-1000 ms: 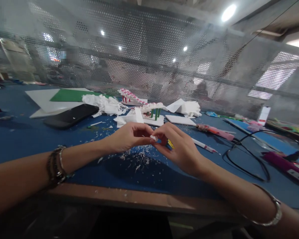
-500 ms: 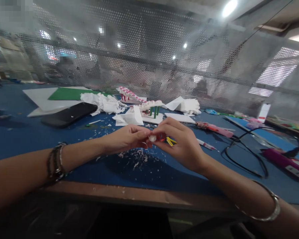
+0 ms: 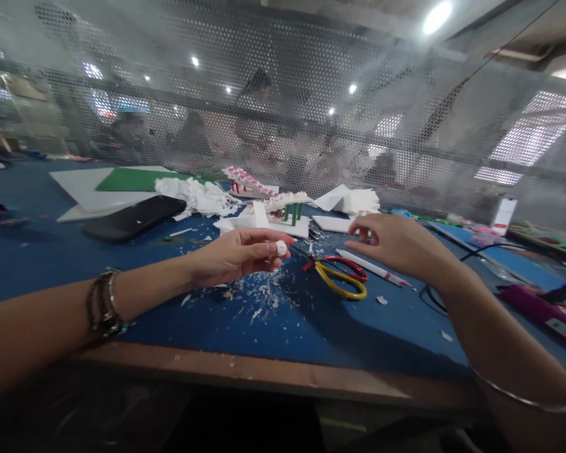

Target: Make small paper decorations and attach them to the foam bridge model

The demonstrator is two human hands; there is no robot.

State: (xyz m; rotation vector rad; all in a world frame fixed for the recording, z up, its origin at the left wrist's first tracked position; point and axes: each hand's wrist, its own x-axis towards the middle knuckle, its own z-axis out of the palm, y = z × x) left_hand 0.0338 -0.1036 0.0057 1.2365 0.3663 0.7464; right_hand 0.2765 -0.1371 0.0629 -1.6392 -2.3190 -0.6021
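My left hand [image 3: 240, 255] pinches a small white rolled piece [image 3: 282, 248], like a paper rosette, between thumb and fingertips above the table. Apart from it, to the right, my right hand [image 3: 391, 242] hovers with bent fingers; a gap shows between thumb and forefinger, and nothing held is visible there. Behind it the pink glue gun is hidden. Between my hands lie scissors [image 3: 342, 290] with red and yellow handles. A white pen-like tool [image 3: 372, 267] rests beside them, below my right hand.
White scraps litter the blue table [image 3: 170, 321]. Farther back are a black phone-like slab [image 3: 134, 218], crumpled white paper [image 3: 195, 196], a small model on green posts [image 3: 287, 220] and folded white sheets [image 3: 351, 200]. A purple power strip [image 3: 542, 311] with black cable lies right.
My right hand has let go of the white piece and moved right, over where the pink glue gun was visible. My left hand keeps the piece; the scissors are now uncovered.
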